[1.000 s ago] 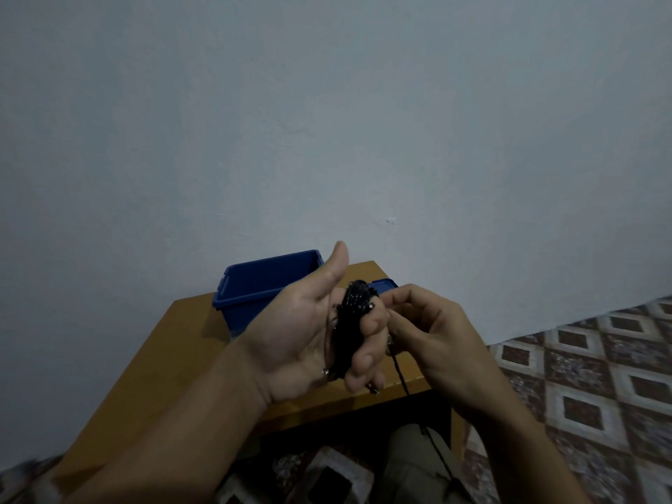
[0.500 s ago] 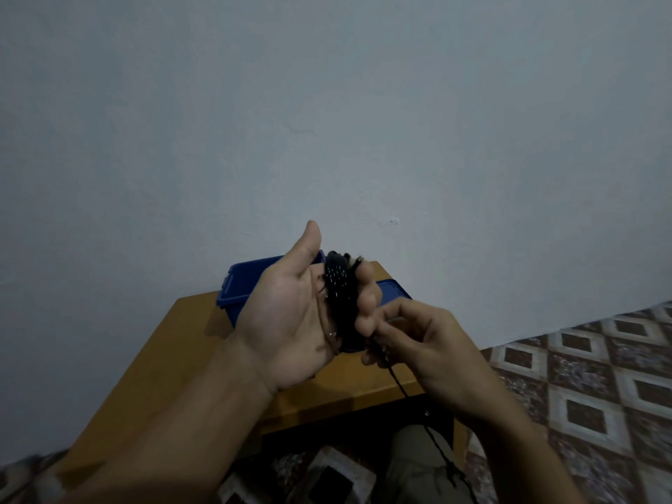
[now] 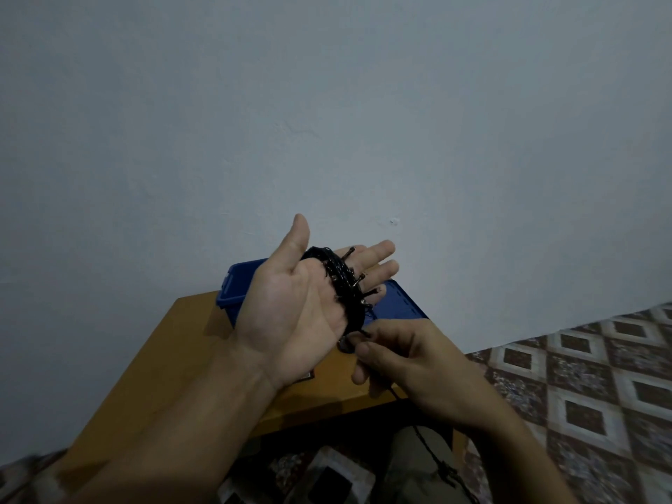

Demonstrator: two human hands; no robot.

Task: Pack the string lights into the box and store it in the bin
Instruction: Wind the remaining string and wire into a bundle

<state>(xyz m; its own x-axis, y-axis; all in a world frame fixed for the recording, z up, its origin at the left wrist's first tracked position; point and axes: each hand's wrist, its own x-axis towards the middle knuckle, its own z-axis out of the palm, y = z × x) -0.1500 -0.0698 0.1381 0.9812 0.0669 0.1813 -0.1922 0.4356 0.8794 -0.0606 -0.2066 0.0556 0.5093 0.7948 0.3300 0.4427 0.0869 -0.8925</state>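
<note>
Carries string lights (image 3: 345,289) coiled round the straight fingers of the flat left hand (image 3: 287,314), above the table (image 3: 174,358); pinches the loose strand in the right hand (image 3: 411,361) just below. Looks like mid-winding. Calls next for looping the trailing slack round, with the blue bin (image 3: 236,285) at the far edge.

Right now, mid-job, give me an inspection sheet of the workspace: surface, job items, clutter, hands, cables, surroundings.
Surface: wooden table, partly hidden by the arms.
Job's things: string lights coiled round the left hand's fingers; blue bin at the table's far side, flat blue lid beside it; box not seen.
Clutter: small dark object under the hands, unidentifiable.
Hands: left hand palm up, fingers straight; right hand pinches the strand below the coil.
Cables: loose strand hangs down over the lap.
Surroundings: plain wall; patterned floor tiles.
</note>
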